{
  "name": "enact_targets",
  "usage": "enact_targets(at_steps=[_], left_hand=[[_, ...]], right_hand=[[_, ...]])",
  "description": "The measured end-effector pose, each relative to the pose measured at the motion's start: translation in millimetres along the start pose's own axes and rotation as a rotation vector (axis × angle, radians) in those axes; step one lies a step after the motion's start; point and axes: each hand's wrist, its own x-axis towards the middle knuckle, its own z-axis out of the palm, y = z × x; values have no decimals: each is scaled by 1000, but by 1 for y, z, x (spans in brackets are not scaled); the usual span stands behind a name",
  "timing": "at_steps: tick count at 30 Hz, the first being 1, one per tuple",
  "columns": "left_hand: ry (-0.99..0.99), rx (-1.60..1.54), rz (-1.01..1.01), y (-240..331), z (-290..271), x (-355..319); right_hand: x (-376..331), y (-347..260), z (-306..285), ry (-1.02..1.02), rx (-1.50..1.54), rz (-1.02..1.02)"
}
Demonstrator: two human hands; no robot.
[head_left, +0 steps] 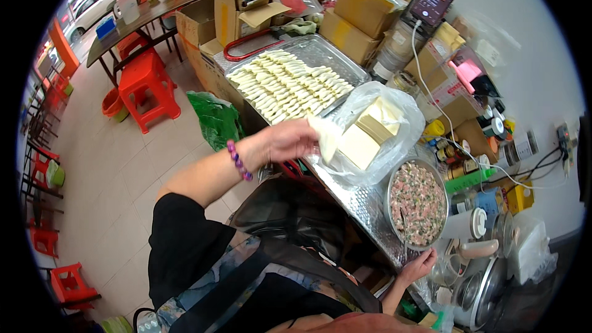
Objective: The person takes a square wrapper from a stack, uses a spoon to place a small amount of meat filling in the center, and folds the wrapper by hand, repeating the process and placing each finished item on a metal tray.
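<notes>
Probably light, limp and easily torn: dough wrapper [327,140], best held by one edge, pinched in left hand [291,140]; right hand [419,266] at bowl [388,205], grip unclear.

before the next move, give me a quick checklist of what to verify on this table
1. Wrapper in the left hand: ok, held at the fingers.
2. Filling within the bowl: ok, plenty there.
3. Utensil gripped by the right hand: cannot tell; the hand is by the bowl's rim.
4. Wrapper stacks exposed: ok, lying on the clear bag.
5. Room on the tray: ok, bare metal beside the dumplings.
</notes>
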Motion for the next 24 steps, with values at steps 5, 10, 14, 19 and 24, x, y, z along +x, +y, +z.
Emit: enact_targets(at_steps=[5,10,14,19,24], left_hand=[[168,320,126,79,-50,51],[524,813,296,137,-123,123],[785,1866,444,146,-125,160],[760,2156,308,127,-130,181],[696,2205,250,121,-129,189]], right_hand=[[-11,-24,13,-26,-43,-55],[-6,-21,18,-59,-55,-28],[-3,-17,19,-34,-112,-89],[-2,-15,19,-23,-122,-108],[-3,-26,23,-8,-134,-138]])
